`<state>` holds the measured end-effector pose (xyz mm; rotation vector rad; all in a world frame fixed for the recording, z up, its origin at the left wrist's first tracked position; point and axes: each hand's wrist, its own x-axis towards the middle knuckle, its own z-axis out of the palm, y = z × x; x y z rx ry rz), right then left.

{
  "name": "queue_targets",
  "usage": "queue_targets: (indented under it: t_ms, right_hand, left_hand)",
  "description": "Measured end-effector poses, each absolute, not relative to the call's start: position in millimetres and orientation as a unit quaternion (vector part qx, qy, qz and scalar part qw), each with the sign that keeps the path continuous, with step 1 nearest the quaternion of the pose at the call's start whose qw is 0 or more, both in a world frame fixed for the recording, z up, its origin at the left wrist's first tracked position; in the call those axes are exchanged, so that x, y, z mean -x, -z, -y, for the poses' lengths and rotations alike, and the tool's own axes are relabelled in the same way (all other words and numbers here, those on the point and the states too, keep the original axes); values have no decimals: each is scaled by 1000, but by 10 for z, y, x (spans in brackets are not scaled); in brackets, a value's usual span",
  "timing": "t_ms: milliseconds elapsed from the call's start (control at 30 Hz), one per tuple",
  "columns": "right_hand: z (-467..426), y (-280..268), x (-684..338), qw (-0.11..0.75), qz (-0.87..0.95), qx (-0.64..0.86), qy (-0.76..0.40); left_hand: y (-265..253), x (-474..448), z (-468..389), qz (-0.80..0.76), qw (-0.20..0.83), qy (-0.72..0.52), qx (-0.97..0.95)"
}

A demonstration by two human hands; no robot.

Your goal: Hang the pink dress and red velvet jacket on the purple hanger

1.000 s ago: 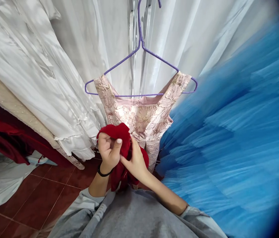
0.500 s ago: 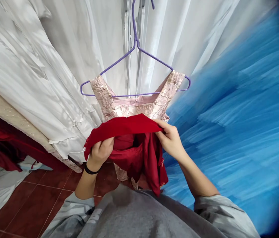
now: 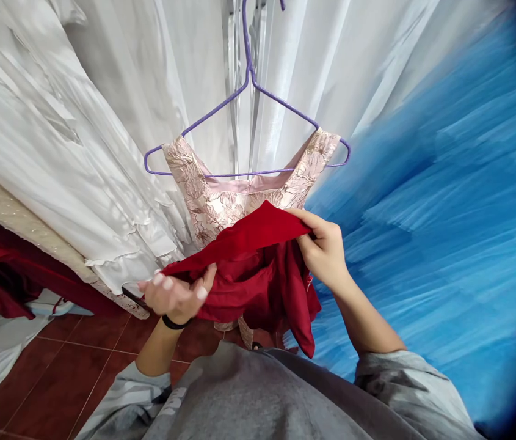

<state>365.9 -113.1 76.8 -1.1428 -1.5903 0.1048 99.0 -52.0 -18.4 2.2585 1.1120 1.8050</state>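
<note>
A red garment (image 3: 258, 235) with a broad flat band along its top stretches in front of me, its lower part in loose folds. My right hand (image 3: 324, 247) pinches the right end of this band between thumb and fingers. At the band's left end my left hand (image 3: 178, 296) is turned palm up, fingers apart and slightly blurred, with the red cloth passing just behind it. Directly behind hangs a pink and gold floral dress (image 3: 207, 214), its straps on a purple hanger (image 3: 216, 110). The red cloth hides part of the dress.
White garments (image 3: 79, 153) hang along the left and back. A big blue tulle skirt (image 3: 441, 244) fills the right side. At lower left are dark red cloth (image 3: 1, 269) and a beige sparkly fabric (image 3: 24, 226), above a red tiled floor (image 3: 69, 373).
My left hand has let go of the band and turned palm up, moving slightly left. The band now slants down to the left. My right hand has shifted slightly right, still gripping.
</note>
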Motion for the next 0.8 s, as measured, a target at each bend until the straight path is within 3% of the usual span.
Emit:
queue_targets:
  t_ms: [133, 267, 467, 633, 800]
  right_hand:
    - [1104, -744, -3679, 557, 673, 486, -37]
    - [1052, -706, -3733, 549, 681, 484, 6]
    - [997, -697, -3880, 492, 695, 522, 41]
    - [897, -713, -4121, 409, 729, 549, 17]
    - [893, -849, -4280, 338, 745, 575, 16]
  left_hand:
    - [-21, -1088, 496, -381, -10, -520, -765]
    - [-110, -1186, 459, -387, 87, -432, -810]
    - [-234, -1200, 449, -439, 103, -458, -766]
    - [-520, -1083, 354, -424, 6, -504, -753]
    - [-787, -1011, 295, -405, -127, -463, -778]
